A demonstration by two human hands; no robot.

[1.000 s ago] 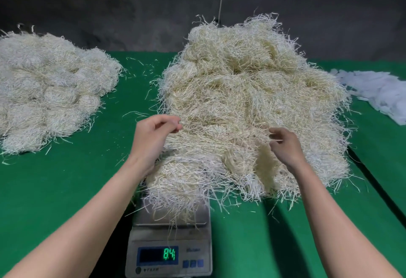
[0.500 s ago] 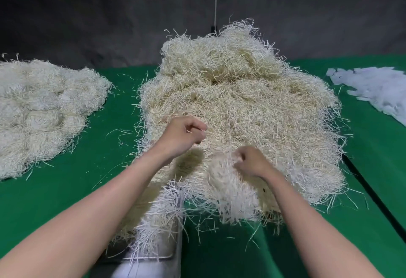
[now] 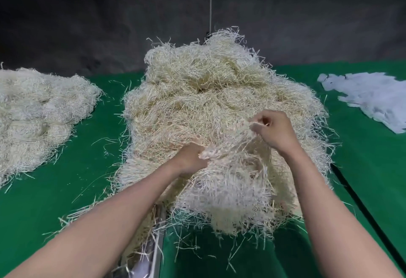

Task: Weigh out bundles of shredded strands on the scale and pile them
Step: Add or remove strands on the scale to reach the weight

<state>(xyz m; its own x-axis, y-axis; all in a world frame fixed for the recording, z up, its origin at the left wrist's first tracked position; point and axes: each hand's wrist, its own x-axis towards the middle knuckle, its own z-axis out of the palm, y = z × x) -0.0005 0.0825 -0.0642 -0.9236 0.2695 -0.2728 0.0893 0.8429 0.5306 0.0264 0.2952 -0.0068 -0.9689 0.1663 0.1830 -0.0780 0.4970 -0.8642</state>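
Observation:
A big heap of cream shredded strands [image 3: 211,102] lies in the middle of the green table [image 3: 66,190]. My left hand [image 3: 191,159] grips a tuft of strands at the heap's near side. My right hand [image 3: 274,130] pinches strands higher up and to the right, and a thin web of strands stretches between the two hands. The scale [image 3: 153,251] shows only as a strip of metal edge at the bottom, mostly hidden under my left forearm and a bundle of strands [image 3: 140,229] lying on it. Its display is out of view.
A lower pile of weighed bundles [image 3: 37,115] spreads over the table's left side. White paper slips [image 3: 371,97] lie at the far right. A dark gap [image 3: 362,207] runs diagonally through the table on the right. Loose strands litter the cloth near the heap.
The view has shifted up and right, so the scale's display has dropped out of view. My right hand rose and moved right, pulling strands; my left hand went deeper into the heap's near side.

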